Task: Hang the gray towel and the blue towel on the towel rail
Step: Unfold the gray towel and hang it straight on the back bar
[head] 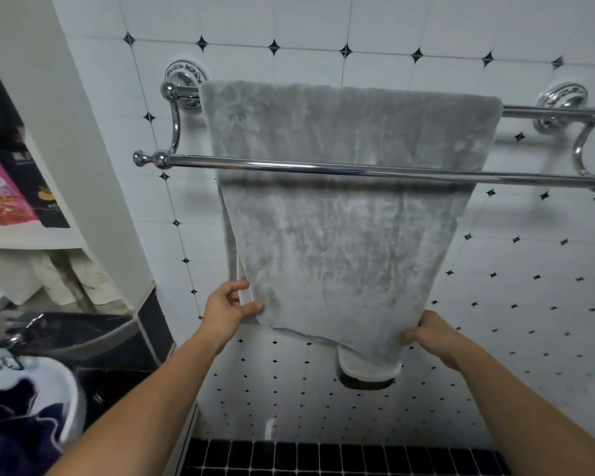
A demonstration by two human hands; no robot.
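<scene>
The gray towel (344, 235) hangs over the back bar of a chrome double towel rail (375, 170) on the tiled wall, draping down behind the front bar. My left hand (228, 309) pinches the towel's lower left edge. My right hand (430, 333) grips its lower right corner. The blue towel (18, 420), dark navy, lies bunched in a white basin at the lower left, apart from both hands.
A black-lined bin (83, 334) stands left of my left arm. A white shelf (21, 235) at the left holds a pink packet and a black box. Black floor tiles (340, 456) run along the bottom of the wall.
</scene>
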